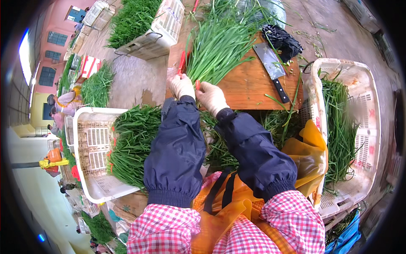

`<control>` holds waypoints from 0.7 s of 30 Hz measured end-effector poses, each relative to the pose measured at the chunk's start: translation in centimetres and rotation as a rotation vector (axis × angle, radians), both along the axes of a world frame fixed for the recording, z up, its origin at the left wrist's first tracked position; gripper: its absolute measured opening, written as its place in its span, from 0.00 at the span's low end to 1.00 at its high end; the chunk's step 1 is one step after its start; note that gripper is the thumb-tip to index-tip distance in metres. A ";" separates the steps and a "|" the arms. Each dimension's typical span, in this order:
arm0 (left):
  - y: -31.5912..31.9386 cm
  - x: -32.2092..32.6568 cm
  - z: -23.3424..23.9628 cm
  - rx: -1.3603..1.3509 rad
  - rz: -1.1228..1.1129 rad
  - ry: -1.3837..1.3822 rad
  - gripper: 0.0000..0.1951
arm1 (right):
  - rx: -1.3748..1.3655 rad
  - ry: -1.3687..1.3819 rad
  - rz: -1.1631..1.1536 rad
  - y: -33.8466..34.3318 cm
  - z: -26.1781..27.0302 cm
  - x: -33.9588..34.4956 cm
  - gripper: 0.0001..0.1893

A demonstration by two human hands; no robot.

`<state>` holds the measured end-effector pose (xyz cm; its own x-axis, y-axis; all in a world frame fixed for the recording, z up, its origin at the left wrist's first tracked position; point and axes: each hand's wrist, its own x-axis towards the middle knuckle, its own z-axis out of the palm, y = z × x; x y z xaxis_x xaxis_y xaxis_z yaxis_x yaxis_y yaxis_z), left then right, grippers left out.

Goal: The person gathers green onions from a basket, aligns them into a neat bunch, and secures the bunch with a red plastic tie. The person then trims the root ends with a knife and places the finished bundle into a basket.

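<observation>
A loose bunch of long green chives (219, 47) lies across the wooden board (241, 92), its cut ends toward me. My left hand (182, 86), in a pale glove or wrap, is closed at the left of these ends. From its fingers a red tie strip (182, 62) sticks up. On the other side my right hand (212, 96), covered likewise, pinches a short red piece of tie (197, 84) at the stems. How the strip runs around the stems is hidden by my hands. To the right rests a cleaver (269, 68) with a black handle.
A crumpled black plastic bag (282, 41) sits beyond the cleaver. At left, a white plastic crate (95, 152) holds chive bundles with red ties (134, 149). Another crate (364, 127) with loose greens (337, 133) stands at right. A third crate (165, 28) is ahead-left.
</observation>
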<state>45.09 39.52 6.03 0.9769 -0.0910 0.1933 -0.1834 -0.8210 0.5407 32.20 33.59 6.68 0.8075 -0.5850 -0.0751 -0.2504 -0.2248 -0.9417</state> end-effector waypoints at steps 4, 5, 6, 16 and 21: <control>0.3 -1.4 -1.3 -0.123 0.036 -0.153 0.12 | -0.014 -0.008 -0.047 0.0 -0.2 -2.0 0.11; 0.4 -1.4 -1.7 -0.188 0.047 -0.128 0.09 | 0.015 -0.034 -0.034 0.1 0.0 -2.5 0.11; 0.6 -1.3 -2.0 -0.226 0.026 -0.136 0.09 | -0.145 -0.091 0.006 -0.1 0.4 -2.7 0.10; 0.2 -2.2 0.5 -0.887 -0.363 0.135 0.04 | -1.083 -0.377 0.420 -2.7 7.9 -1.6 0.05; -0.2 -1.6 2.5 -1.142 -0.611 0.656 0.02 | -0.881 -0.448 0.437 -4.6 7.4 -1.2 0.05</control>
<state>43.47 39.35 8.50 0.7822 -0.6228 -0.0141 0.1930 0.2207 0.9560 31.02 28.97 14.05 0.8089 0.0567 0.5852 0.3426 -0.8544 -0.3908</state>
